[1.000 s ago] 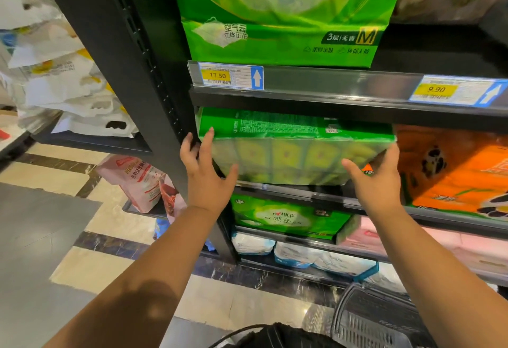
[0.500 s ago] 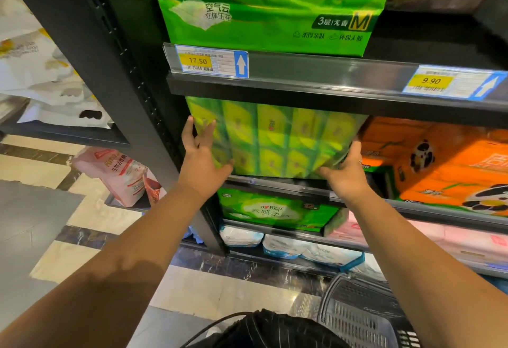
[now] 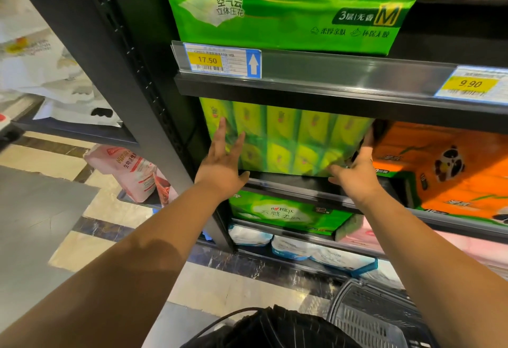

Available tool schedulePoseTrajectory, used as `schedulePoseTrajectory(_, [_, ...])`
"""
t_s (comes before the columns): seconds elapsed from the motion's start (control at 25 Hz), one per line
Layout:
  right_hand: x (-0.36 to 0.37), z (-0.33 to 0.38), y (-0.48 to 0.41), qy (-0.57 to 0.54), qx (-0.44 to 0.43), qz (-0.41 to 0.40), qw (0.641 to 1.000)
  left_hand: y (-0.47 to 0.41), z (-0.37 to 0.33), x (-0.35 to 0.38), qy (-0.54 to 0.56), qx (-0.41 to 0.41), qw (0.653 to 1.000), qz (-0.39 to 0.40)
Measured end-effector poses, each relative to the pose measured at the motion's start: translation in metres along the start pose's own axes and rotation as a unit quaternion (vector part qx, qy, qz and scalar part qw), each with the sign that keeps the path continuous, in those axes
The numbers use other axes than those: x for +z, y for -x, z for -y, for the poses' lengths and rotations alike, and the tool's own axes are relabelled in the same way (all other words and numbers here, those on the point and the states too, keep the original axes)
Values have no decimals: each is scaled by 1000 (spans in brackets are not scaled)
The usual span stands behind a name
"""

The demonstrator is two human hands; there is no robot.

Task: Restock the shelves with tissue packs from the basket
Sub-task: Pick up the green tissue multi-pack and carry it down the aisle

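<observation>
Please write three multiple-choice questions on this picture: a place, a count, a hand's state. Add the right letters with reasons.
1. Where is the orange panda pack from the green pack the left hand touches? A) left B) right C) above
2. How many price tags are on the rail above? A) one B) two C) four
3. How is the left hand? A) flat, fingers straight B) a fist C) hanging down
Answers: 1 B, it lies at the green pack's right end. 2 B, they read 17.50 and 9.90. 3 A, straight fingers rest on the pack.
</observation>
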State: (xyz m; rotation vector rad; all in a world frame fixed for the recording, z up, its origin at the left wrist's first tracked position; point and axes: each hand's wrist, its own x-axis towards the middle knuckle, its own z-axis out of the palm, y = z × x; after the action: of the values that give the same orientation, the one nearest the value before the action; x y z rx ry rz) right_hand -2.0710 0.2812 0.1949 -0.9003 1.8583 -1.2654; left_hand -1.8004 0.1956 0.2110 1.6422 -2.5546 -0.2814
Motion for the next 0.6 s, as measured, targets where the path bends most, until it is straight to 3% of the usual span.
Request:
schedulePoseTrajectory(0.16, [2, 3, -7, 4, 18, 9, 1000, -10, 0, -4, -19, -14, 999, 35])
schedulePoseTrajectory(0.32, [-6, -2, 0, 28, -34, 4, 999, -10, -2, 1, 7, -26, 999, 30])
schedulePoseTrajectory(0.44, [-6, -20, 16, 151, -88, -77, 982, -4, 2, 6, 54, -23, 998, -35])
schedulePoseTrajectory(0.52, [-1, -24, 21, 274, -143, -33, 950, -3, 6, 4, 92, 1, 995, -31])
schedulePoseTrajectory(0.6, [4, -14, 15, 374, -161, 49, 912, -8, 7, -2, 89, 23, 995, 29])
